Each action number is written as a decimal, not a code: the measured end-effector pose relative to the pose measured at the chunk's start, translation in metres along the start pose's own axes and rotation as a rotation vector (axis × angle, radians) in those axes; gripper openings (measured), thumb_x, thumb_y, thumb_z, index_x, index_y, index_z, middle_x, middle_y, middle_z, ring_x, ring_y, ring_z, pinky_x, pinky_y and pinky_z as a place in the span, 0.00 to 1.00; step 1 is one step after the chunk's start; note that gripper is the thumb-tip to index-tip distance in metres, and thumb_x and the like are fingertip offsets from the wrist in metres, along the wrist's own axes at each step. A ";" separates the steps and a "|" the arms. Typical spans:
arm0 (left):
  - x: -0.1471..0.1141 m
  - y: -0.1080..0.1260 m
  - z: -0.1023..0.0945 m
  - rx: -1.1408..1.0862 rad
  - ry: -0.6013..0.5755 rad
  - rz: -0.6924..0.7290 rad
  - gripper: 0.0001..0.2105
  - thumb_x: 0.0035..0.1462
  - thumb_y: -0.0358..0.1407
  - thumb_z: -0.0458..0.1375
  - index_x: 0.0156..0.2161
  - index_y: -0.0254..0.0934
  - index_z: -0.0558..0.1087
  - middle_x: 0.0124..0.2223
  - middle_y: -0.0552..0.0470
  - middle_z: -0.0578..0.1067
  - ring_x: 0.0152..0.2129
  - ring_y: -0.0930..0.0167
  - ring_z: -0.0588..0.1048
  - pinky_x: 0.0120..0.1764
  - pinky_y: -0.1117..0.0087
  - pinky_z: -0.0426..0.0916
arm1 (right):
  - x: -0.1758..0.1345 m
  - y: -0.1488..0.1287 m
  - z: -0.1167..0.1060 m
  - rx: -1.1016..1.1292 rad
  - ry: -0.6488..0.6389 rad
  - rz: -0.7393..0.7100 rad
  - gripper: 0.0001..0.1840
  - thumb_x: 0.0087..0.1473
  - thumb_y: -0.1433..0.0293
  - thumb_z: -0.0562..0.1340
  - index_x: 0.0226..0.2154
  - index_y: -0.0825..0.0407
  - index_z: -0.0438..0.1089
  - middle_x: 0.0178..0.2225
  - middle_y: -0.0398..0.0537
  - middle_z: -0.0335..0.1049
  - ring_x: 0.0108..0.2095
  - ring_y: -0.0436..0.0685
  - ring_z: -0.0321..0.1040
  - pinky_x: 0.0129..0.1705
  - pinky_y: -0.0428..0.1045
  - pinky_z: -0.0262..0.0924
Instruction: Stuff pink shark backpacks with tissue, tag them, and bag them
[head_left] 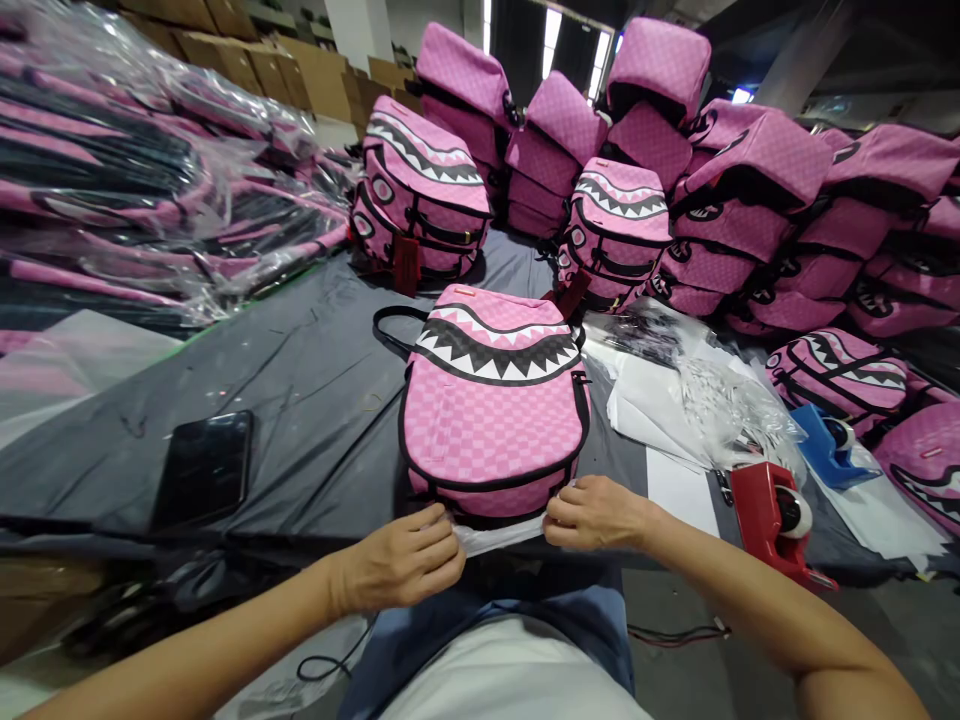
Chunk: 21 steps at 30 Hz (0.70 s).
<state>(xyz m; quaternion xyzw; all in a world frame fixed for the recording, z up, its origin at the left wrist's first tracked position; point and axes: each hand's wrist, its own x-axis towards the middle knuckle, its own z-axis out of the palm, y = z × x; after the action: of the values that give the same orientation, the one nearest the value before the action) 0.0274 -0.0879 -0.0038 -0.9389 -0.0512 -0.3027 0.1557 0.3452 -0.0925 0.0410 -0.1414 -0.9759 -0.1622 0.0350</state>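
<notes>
A pink checkered backpack (491,420) with black trim and a shark-mouth print lies in front of me at the table's near edge. Along its bottom edge stretches a strip of clear plastic bag (499,538). My left hand (412,555) pinches one end of this plastic near the backpack's lower left corner. At the lower right corner my right hand (592,513) grips the other end, fingers closed. The plastic spans between both hands, and its edges under the fingers are hidden. A black strap loop (397,325) sticks out at the backpack's upper left.
Left on the dark table cover lies a black phone (204,468). A red tape dispenser (776,520), a blue one (836,445), and white sheets with plastic bags (720,400) lie right. Two backpacks (424,190) stand behind; stacked pink bags (757,160) and plastic-wrapped ones (112,190) surround the table.
</notes>
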 end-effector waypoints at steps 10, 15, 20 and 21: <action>0.064 0.010 0.038 -0.575 -0.371 -0.690 0.18 0.72 0.39 0.44 0.33 0.37 0.72 0.27 0.53 0.74 0.23 0.70 0.74 0.28 0.71 0.63 | -0.017 -0.074 0.050 -0.079 0.562 0.536 0.11 0.61 0.79 0.59 0.43 0.51 0.71 0.22 0.40 0.66 0.21 0.48 0.59 0.24 0.49 0.45; 0.069 0.007 0.048 -1.015 -0.567 -0.803 0.24 0.70 0.47 0.41 0.33 0.37 0.72 0.30 0.51 0.77 0.28 0.69 0.76 0.33 0.73 0.67 | -0.002 -0.088 0.040 0.392 0.750 1.026 0.07 0.60 0.70 0.60 0.42 0.50 0.69 0.24 0.40 0.64 0.21 0.48 0.60 0.24 0.45 0.54; 0.064 0.018 0.047 -1.010 -0.584 -0.869 0.25 0.69 0.50 0.42 0.35 0.36 0.74 0.29 0.51 0.77 0.25 0.70 0.76 0.28 0.73 0.64 | 0.018 -0.059 0.005 0.530 0.241 1.162 0.08 0.54 0.64 0.64 0.33 0.50 0.67 0.26 0.41 0.68 0.24 0.50 0.67 0.26 0.45 0.56; 0.064 0.021 0.047 -0.939 -0.572 -0.873 0.24 0.69 0.49 0.43 0.33 0.37 0.74 0.28 0.51 0.77 0.24 0.70 0.76 0.27 0.73 0.63 | 0.024 -0.053 0.000 0.460 0.090 1.154 0.08 0.54 0.64 0.65 0.34 0.50 0.68 0.28 0.43 0.71 0.25 0.52 0.69 0.26 0.45 0.56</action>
<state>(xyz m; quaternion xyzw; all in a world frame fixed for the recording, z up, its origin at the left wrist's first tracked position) 0.1093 -0.0927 -0.0075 -0.8432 -0.3263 -0.0687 -0.4216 0.3068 -0.1345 0.0275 -0.6280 -0.7497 0.0912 0.1876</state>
